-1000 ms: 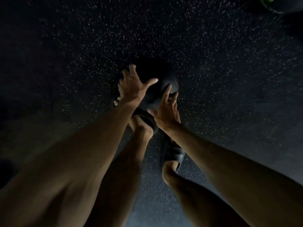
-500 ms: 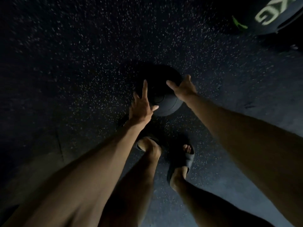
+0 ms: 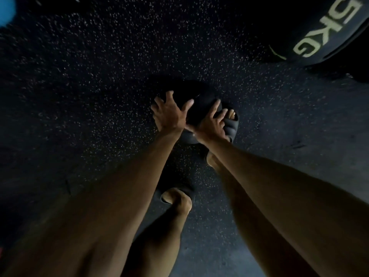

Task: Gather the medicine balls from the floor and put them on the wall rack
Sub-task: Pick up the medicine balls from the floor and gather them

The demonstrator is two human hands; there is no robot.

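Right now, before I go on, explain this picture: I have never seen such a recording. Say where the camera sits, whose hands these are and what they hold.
There is no machine here: a person wears one camera on the head, looking down past both bare arms. The left hand and right hand press, spread wide, on either side of a dark medicine ball down by the speckled floor. A second ball, marked 5KG, lies at upper right. The person wears dark slides.

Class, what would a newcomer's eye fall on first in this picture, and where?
At centre, the left hand and right hand press on a dark medicine ball against the speckled floor. At top right, pale 5KG lettering glows on a larger ball.
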